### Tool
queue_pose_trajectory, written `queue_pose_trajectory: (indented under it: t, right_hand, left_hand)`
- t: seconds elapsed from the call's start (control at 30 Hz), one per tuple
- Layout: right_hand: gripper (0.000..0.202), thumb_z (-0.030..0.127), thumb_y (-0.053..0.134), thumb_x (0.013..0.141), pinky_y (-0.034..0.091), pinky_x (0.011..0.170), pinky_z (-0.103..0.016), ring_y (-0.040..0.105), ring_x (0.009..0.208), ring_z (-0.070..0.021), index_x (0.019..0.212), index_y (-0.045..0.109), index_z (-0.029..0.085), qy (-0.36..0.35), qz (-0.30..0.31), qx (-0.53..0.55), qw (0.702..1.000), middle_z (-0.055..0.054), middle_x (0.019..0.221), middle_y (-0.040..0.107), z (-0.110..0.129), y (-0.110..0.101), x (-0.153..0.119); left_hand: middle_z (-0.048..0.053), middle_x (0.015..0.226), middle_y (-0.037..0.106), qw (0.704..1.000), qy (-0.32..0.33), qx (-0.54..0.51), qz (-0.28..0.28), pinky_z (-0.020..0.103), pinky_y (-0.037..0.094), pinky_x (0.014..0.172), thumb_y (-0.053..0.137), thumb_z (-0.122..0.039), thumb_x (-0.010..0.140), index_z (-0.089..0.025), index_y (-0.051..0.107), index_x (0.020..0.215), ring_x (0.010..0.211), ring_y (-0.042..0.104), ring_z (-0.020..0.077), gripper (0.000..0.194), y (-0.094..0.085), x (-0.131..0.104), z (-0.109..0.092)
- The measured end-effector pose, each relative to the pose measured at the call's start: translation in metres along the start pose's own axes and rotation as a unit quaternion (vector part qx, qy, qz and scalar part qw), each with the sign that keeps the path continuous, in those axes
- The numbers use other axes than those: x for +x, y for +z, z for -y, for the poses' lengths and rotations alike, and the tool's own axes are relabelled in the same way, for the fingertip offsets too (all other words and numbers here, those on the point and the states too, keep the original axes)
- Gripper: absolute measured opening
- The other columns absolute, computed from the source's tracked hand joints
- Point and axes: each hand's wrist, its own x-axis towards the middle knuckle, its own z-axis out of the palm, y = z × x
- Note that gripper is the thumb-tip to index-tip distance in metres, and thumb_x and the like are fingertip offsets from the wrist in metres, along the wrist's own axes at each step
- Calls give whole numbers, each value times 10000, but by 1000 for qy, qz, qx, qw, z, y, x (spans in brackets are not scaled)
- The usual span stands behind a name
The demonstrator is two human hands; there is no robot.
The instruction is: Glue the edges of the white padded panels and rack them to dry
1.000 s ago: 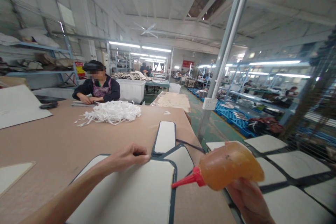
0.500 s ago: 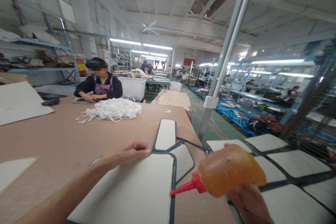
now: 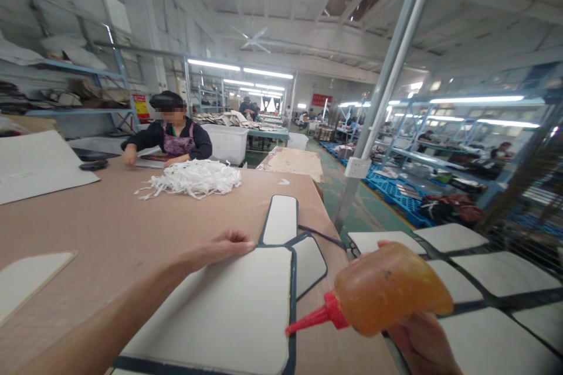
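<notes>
Cream panel [image 3: 220,310] on the counter [image 3: 109,222], red nozzle [image 3: 308,321] at its right edge, amber bottle [image 3: 391,290] slanting down-left from my right hand [image 3: 417,334] wrapped round it; left hand [image 3: 222,247] at far edge, can't tell if it's pinching

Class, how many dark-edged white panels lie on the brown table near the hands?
3 clearly: a large panel by the left hand, a narrow panel beyond it, an angled panel partly covered at its right. More may hide underneath.
</notes>
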Motion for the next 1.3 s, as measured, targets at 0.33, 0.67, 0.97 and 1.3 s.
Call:
queue_pose_trajectory:
  t: [0.33, 0.67, 0.97, 1.3]
  right_hand:
    - [682, 400, 895, 463, 547, 780, -386, 677, 956, -306, 1095, 637, 393, 48, -47, -36, 997, -14, 990, 733, 23, 39, -10]
    - [757, 262, 849, 532, 553, 798, -423, 674, 922, -308, 1228, 570, 370, 35, -89, -51, 994, -33, 1045, 729, 12, 20, -18]
    - [856, 288, 832, 592, 567, 732, -411, 679, 802, -267, 1344, 434, 386, -38, -112, -72, 990, -18, 1071, 722, 9, 29, -23]
    - [650, 297, 842, 580, 564, 785, -461, 675, 875, -317, 1174, 581, 333, -73, -119, -43, 989, -36, 1000, 728, 8, 44, -12]
  left_hand:
    - [-31, 576, 537, 993, -60, -97, -16, 227, 260, 490, 662, -619, 640, -169, 568, 662, 512, 402, 109, 460, -5, -1, 12]
    - [-21, 588, 620, 982, -94, -142, -77, 207, 314, 477, 734, -575, 582, -159, 618, 699, 502, 483, 116, 448, -8, -7, 14]
    - [-48, 589, 586, 965, -93, -181, -163, 203, 305, 491, 711, -619, 597, -162, 609, 753, 530, 472, 108, 494, -7, -5, 31]
    - [-18, 673, 671, 942, -79, -272, -183, 214, 400, 579, 749, -577, 583, -178, 670, 790, 643, 562, 144, 456, 9, 1, 43]
